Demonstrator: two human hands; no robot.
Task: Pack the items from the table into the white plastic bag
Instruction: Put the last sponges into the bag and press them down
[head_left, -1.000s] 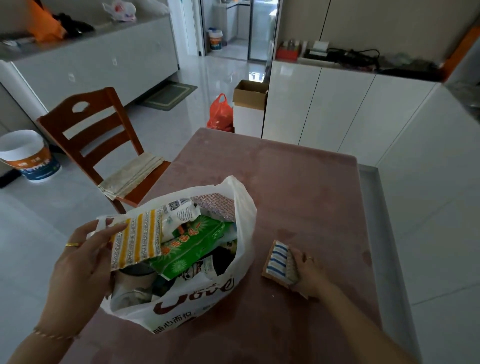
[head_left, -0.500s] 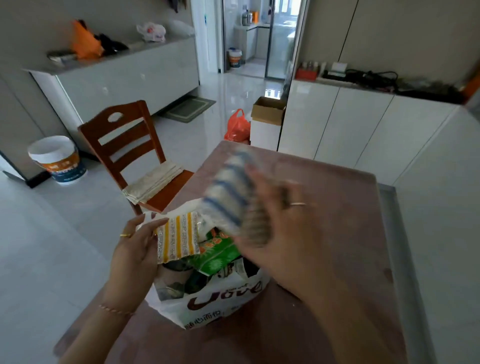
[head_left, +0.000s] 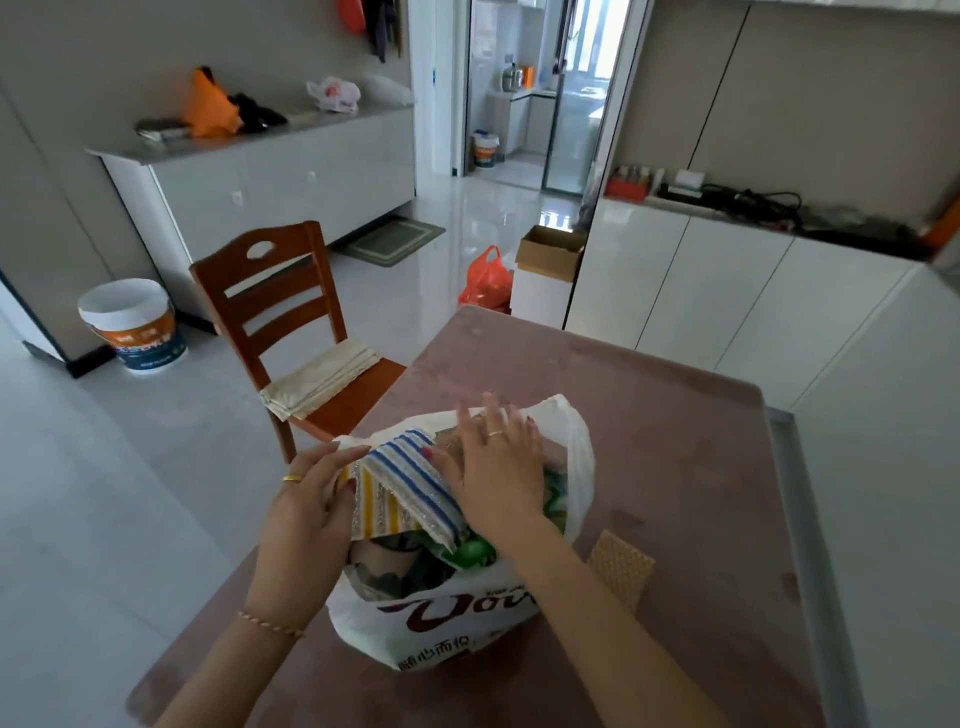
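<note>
A white plastic bag (head_left: 447, 623) with red lettering stands on the pink table (head_left: 675, 441), stuffed with packets. A blue-striped sponge pack (head_left: 415, 480) lies on top at the bag's mouth, over a yellow-striped pack (head_left: 374, 506). My right hand (head_left: 496, 467) rests flat with spread fingers on the contents beside the blue-striped pack. My left hand (head_left: 306, 504) grips the bag's left rim by the yellow-striped pack. A green packet (head_left: 472, 551) shows under my right wrist. A tan waffle-textured sponge (head_left: 621, 571) lies on the table right of the bag.
A wooden chair (head_left: 283, 322) with a folded cloth stands left of the table. White cabinets (head_left: 701, 291) line the wall beyond the table's far edge. On the floor are a paint bucket (head_left: 132, 325), an orange bag (head_left: 485, 280) and a cardboard box (head_left: 550, 249).
My right hand lifted the blue-striped pack from the table, carried it left over the bag and set it on top. It now lies flat on the contents. My left hand stayed at the rim.
</note>
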